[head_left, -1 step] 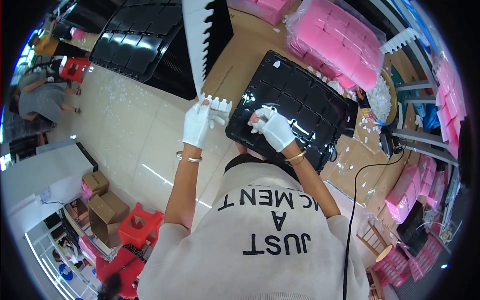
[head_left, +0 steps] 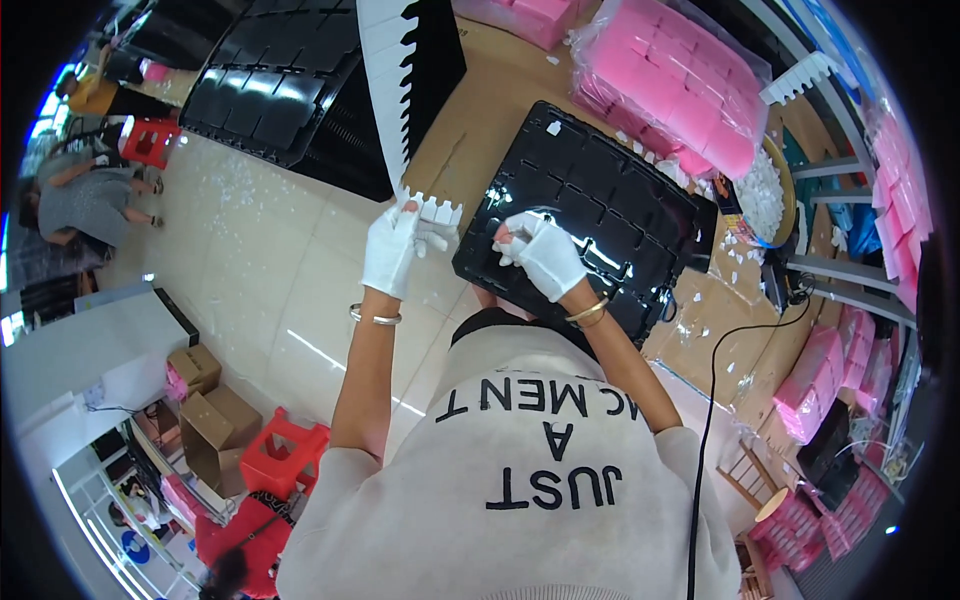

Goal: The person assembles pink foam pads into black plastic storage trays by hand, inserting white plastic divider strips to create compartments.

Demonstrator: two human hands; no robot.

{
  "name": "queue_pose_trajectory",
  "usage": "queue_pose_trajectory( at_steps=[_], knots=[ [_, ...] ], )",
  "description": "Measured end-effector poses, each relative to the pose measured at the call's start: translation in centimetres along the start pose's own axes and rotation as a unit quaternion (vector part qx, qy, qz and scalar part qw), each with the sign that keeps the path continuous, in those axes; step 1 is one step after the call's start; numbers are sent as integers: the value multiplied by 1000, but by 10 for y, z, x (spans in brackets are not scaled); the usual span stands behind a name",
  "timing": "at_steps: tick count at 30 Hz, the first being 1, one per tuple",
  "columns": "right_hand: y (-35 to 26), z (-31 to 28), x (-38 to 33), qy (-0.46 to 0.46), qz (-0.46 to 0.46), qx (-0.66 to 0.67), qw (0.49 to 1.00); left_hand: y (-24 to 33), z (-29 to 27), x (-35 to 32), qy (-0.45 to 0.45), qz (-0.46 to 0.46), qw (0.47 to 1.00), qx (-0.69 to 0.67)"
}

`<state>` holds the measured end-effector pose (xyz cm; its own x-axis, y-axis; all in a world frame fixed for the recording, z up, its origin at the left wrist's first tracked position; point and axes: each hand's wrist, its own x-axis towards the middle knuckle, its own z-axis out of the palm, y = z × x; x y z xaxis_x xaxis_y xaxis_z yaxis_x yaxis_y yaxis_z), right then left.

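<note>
My left hand (head_left: 391, 250), in a white glove with the thumb tip bare, is closed on a long white strip of toothed labels (head_left: 383, 75). The strip rises from the hand to the upper edge of the view, and its short lower end sticks out to the right of the fingers. My right hand (head_left: 548, 258), gloved too, hovers over the near left part of a black plastic tray (head_left: 570, 165). Its fingers are curled together in a pinch; whatever is between them is hidden. One small white piece (head_left: 553, 128) lies near the tray's far left corner.
A tall stack of black trays (head_left: 270, 90) stands far left. Pink sheets in clear wrap (head_left: 680, 85) and a round tub of white scraps (head_left: 765, 205) are to the right. A black cable (head_left: 712, 400) runs down my right side. Two people are at far left, near a red stool (head_left: 150, 142).
The upper part of the white strip has swung a little to the left. Both hands have shifted very slightly left and keep the same hold.
</note>
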<state>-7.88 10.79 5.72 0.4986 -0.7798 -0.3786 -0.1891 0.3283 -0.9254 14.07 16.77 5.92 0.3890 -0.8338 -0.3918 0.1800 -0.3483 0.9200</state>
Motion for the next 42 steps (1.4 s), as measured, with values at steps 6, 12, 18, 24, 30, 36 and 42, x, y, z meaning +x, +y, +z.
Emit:
queue_pose_trajectory(
  at_steps=[6,12,18,24,30,36,42],
  knots=[
    [-18,25,20,-16,-56,-128,990,17,-25,-1,-61,-5,997,-35],
    [-18,34,37,-38,-149,-143,978,19,-34,4,-87,-9,996,-14],
    [-38,34,38,-42,-97,-246,964,20,-26,3,-107,40,993,13],
    [-30,30,46,-79,-98,-229,965,18,-7,2,-40,30,995,85],
    [-25,29,36,-65,-89,-151,982,19,-6,3,-19,7,1000,9],
    [-40,35,34,-24,-70,-195,978,11,1,-4,-12,7,999,37],
    [-38,29,38,-37,-38,-199,978,5,1,-1,12,-19,1000,-13]
  ],
)
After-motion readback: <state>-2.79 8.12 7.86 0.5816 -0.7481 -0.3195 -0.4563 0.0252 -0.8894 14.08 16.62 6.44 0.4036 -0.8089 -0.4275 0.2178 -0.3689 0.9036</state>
